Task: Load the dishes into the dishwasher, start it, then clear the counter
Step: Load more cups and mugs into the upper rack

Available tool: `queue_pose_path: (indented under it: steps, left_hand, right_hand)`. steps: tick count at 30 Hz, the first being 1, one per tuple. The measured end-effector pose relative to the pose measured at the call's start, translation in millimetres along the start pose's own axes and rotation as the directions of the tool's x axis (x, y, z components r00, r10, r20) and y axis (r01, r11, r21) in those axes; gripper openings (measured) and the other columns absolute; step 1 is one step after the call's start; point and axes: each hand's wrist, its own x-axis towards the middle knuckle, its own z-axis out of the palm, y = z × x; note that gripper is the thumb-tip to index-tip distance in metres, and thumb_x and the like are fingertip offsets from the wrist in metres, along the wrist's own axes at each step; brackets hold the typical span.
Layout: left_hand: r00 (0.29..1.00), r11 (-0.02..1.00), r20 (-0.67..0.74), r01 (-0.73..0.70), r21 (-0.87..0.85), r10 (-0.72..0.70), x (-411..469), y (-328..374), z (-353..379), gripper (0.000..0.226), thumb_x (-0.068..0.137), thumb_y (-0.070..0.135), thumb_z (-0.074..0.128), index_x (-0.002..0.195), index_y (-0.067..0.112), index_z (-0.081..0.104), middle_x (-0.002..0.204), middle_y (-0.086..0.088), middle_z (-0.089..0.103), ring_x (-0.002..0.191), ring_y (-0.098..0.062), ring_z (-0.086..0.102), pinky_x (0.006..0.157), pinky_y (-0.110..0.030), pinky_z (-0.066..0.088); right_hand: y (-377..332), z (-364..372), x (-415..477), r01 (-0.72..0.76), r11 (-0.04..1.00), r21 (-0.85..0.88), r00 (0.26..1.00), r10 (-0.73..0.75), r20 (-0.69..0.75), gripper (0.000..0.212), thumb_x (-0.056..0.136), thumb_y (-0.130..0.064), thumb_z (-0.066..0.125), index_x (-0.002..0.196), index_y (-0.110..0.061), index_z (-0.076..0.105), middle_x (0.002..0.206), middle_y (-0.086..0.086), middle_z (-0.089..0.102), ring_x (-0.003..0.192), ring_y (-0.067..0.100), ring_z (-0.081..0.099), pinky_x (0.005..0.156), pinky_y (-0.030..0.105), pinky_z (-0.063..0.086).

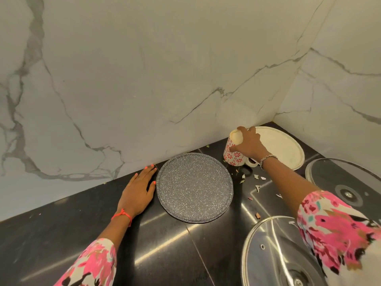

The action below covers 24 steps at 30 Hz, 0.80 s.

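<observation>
**Taking the mug from the corner**

Head view. The right hand (250, 146) reaches to the far right and grips the mug (233, 156) from above, fingers curled over its top and thumb down the patterned side. The mug is between the grey plate (194, 187) and the white plate (286, 150), its handle toward the near side. It looks slightly tilted, and I cannot tell whether it has left the counter (82, 234). The left hand (139, 190) lies flat and open, palm down on the counter, fingertips just beside the grey plate's left rim, holding nothing.

The step in hand looks like gathering dishes for the dishwasher, which is out of view. A top grip on a glazed mug can slip, so a hold round the body or through the handle would suit the carry better. Lift straight up first to clear both plate rims, and keep it level, since its inside is hidden. The left hand is well placed to slide the grey plate toward the near edge and get fingers under it.

The counter is black and polished, streaked with glare. Scraps (257, 187) of peel lie scattered near the mug. Two glass lids lie at the right: the far lid (340, 178), and the near lid (274, 252) partly under the right sleeve. The veined marble wall (144, 79) forms a corner behind the white plate.
</observation>
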Motion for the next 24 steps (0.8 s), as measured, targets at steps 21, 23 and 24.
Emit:
queue_pose_path:
  steps: [21, 23, 24]
  left_hand:
    - [0.994, 0.98, 0.09, 0.084, -0.181, -0.069, -229, 68, -39, 0.041, 0.094, 0.01, 0.044, 0.135, 0.005, 0.04, 0.148, -0.008, 0.033, 0.14, -0.019, 0.025, 0.116, -0.028, 0.015]
    - [0.996, 0.985, 0.083, 0.049, -0.168, -0.035, -279, 78, -43, 0.038, 0.094, 0.01, 0.045, 0.131, 0.006, 0.045, 0.147, -0.007, 0.036, 0.139, -0.018, 0.027, 0.115, -0.027, 0.017]
    - [0.997, 0.986, 0.075, 0.032, -0.161, -0.02, -302, 83, -45, 0.037, 0.093, 0.011, 0.045, 0.13, 0.006, 0.046, 0.146, -0.006, 0.037, 0.139, -0.018, 0.029, 0.114, -0.025, 0.018]
  right_hand:
    - [-60, -30, -301, 0.167, 0.955, 0.247, 0.98, -0.133, -0.147, 0.085, 0.06, -0.027, 0.084, 0.131, -0.018, 0.039, 0.122, 0.009, 0.033, 0.117, 0.031, 0.04, 0.1, 0.043, 0.04]
    - [-62, -23, -354, 0.165, 0.953, 0.256, 0.981, -0.13, -0.147, 0.084, 0.058, -0.026, 0.084, 0.129, -0.018, 0.041, 0.121, 0.009, 0.035, 0.115, 0.031, 0.043, 0.1, 0.041, 0.04]
    - [-62, -19, -380, 0.162, 0.948, 0.273, 0.981, -0.124, -0.151, 0.082, 0.057, -0.025, 0.085, 0.127, -0.018, 0.043, 0.121, 0.009, 0.036, 0.114, 0.03, 0.045, 0.1, 0.041, 0.041]
